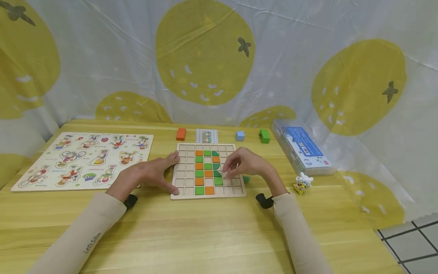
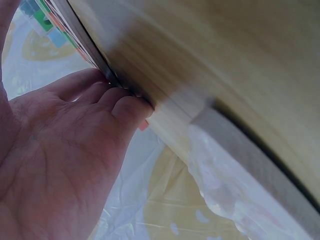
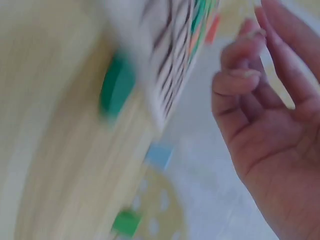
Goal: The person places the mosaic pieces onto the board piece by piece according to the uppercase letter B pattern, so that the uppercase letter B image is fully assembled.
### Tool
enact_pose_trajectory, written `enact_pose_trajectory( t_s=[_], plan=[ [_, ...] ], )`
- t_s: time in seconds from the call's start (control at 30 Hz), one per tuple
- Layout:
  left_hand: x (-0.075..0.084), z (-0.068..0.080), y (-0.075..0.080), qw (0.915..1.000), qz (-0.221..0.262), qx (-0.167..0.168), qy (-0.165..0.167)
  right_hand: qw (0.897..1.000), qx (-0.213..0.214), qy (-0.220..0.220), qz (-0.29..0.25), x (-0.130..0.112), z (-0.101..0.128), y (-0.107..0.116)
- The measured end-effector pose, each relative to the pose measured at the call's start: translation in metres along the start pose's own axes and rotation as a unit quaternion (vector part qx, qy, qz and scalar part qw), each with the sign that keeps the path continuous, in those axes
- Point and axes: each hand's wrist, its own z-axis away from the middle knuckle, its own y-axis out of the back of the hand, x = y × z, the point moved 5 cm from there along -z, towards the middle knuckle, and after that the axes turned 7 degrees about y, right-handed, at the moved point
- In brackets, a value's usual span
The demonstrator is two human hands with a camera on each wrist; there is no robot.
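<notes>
In the head view a wooden grid board lies mid-table, with orange tiles, bright green tiles and dark green rounded tiles set in its middle columns. My left hand holds the board's left side, thumb at the near corner and fingers farther up. The left wrist view has its bent fingers against the board's edge. Over the right columns hovers my right hand, fingers loosely curled; no piece shows in it. Just past the board's right edge lies a dark green piece, blurred.
Behind the board stand a red-orange block, a printed pattern card, a blue block and a green arch block. A picture puzzle board lies left; a plastic case and small figurine are right.
</notes>
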Motion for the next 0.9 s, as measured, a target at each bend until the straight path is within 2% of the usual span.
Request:
enact_pose_trajectory(
  t_s=[0.17, 0.3, 0.43, 0.57, 0.7, 0.9],
  plan=[
    [0.000, 0.002, 0.001, 1.0000, -0.002, -0.002, -0.002, 0.998, -0.010, -0.056, -0.016, 0.031, 0.028, 0.023],
    [0.000, 0.002, 0.002, 1.0000, -0.003, -0.002, -0.001, 0.994, -0.016, -0.104, -0.025, 0.047, 0.038, 0.027],
    [-0.001, 0.001, 0.000, 1.0000, 0.004, -0.004, -0.005, 0.990, -0.006, -0.139, 0.001, 0.056, 0.039, 0.022],
    [-0.003, 0.003, -0.004, 0.9999, 0.008, -0.004, -0.009, 0.988, -0.002, -0.155, 0.012, 0.061, 0.040, 0.015],
    [-0.002, 0.003, -0.005, 1.0000, 0.007, -0.007, 0.001, 0.987, -0.003, -0.157, 0.012, 0.063, 0.042, 0.013],
    [0.001, 0.003, 0.000, 1.0000, 0.006, -0.001, 0.006, 0.989, -0.010, -0.139, 0.039, 0.057, 0.040, 0.022]
  ],
)
